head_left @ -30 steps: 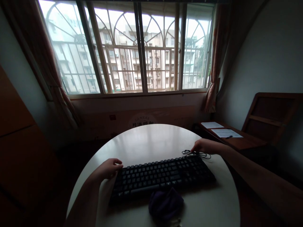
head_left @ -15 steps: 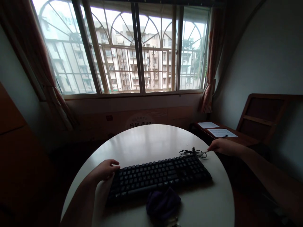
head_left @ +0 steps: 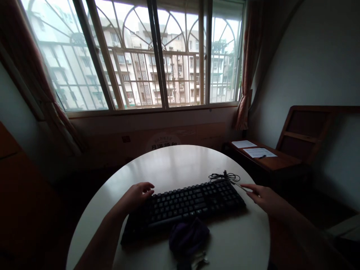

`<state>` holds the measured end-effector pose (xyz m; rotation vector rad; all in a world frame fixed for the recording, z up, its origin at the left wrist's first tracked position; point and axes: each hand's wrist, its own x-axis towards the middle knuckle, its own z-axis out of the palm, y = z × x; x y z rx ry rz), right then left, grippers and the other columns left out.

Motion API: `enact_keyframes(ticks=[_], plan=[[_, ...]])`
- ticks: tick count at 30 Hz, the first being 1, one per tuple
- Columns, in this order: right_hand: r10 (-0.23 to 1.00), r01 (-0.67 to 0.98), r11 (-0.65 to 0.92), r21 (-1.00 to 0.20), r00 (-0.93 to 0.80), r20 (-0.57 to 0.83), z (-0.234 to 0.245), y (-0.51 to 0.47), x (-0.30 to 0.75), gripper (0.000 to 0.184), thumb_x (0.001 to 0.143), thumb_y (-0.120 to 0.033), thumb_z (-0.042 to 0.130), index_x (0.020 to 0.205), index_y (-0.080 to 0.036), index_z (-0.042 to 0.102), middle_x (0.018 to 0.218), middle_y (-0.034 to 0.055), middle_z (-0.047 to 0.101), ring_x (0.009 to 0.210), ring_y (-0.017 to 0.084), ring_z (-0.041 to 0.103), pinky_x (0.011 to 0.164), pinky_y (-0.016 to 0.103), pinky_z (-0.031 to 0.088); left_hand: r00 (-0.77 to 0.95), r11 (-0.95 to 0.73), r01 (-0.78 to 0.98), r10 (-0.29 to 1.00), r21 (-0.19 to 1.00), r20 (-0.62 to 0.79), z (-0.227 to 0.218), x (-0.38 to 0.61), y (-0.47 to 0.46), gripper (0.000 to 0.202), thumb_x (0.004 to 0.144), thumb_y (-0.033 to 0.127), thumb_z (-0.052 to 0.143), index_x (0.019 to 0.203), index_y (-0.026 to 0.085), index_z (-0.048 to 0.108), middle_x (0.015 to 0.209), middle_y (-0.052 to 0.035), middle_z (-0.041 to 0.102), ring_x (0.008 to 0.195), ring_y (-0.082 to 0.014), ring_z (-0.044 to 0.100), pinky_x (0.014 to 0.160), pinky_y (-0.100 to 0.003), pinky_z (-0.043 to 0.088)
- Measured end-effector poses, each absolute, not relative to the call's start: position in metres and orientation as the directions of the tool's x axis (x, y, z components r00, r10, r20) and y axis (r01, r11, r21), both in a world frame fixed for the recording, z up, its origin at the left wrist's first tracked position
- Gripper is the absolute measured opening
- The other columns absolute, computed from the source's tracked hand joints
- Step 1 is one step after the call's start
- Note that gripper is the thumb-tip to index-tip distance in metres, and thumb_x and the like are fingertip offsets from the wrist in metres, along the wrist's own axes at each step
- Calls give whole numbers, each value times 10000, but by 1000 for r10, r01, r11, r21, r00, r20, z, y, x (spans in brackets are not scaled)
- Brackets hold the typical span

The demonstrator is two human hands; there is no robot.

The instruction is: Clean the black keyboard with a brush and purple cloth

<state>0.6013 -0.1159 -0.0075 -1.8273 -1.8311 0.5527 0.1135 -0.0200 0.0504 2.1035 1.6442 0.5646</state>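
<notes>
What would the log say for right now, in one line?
left hand: on keyboard left end | right hand: by its right end, grip unclear | cable: coiled behind keyboard | purple bundle: in front

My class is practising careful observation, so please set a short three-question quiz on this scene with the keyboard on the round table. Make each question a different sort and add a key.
1. True or false: the left hand rests at the left end of the keyboard.
2. Where does the coiled cable lie? A: behind the keyboard's right end. B: under the left hand. C: draped over the keys.
3. In a few words: what lies on the table between the keyboard and the person?
Key: 1 true; 2 A; 3 a dark purple bundle, seemingly cloth.
</notes>
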Motion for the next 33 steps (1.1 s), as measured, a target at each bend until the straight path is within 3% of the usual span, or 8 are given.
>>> enact_keyframes(ticks=[3,6,10,15,21,27,33], plan=[[995,786,3,-618,61,83,-3,-116,587,482,902,-418,407,1314,-239,582,982,73,731,689,208,665,636,298,512,199,-172,818,980,549,10,47,106,-8,453,694,596,555,841,194,702,854,-64,711,833,-258,642,730,-296,480],[994,783,-24,-621,86,69,-1,-111,579,478,907,-384,392,1327,-241,568,941,63,733,611,182,641,615,294,517,195,-58,783,968,619,-156,39,97,8,555,643,685,554,782,166,692,776,-68,683,754,-246,626,650,-288,475],[987,815,-18,-579,108,121,-7,-102,576,468,893,-317,394,1315,-239,582,852,51,728,718,196,661,711,296,522,240,-18,759,937,651,-253,30,94,18,567,591,693,614,760,156,678,727,-49,650,673,-210,586,575,-262,445],[981,798,-44,-601,148,124,-21,-95,577,514,864,-276,408,1359,-233,538,847,51,719,805,219,670,784,322,510,287,-106,724,945,682,-157,27,87,10,590,635,703,590,827,152,677,809,-63,665,753,-228,592,631,-269,461],[967,738,-65,-672,212,140,-25,-100,572,475,880,-290,391,1300,-188,589,1012,76,718,949,234,655,840,317,490,265,-115,693,959,712,-103,28,78,-1,682,647,759,514,930,165,696,836,-72,674,838,-257,613,706,-292,494],[922,714,42,-699,242,303,-4,-114,558,431,877,-342,461,1238,-192,642,958,80,733,826,216,681,775,302,515,262,-124,698,961,705,-91,25,80,2,637,628,729,562,891,168,711,899,-74,706,890,-271,629,757,-301,506],[936,715,156,-682,113,333,-4,-116,536,385,836,-239,501,1174,-246,683,1135,43,707,1070,231,641,938,334,484,277,-145,711,957,688,-85,27,80,-1,617,646,727,571,889,179,717,901,-64,718,903,-279,640,774,-306,518]])
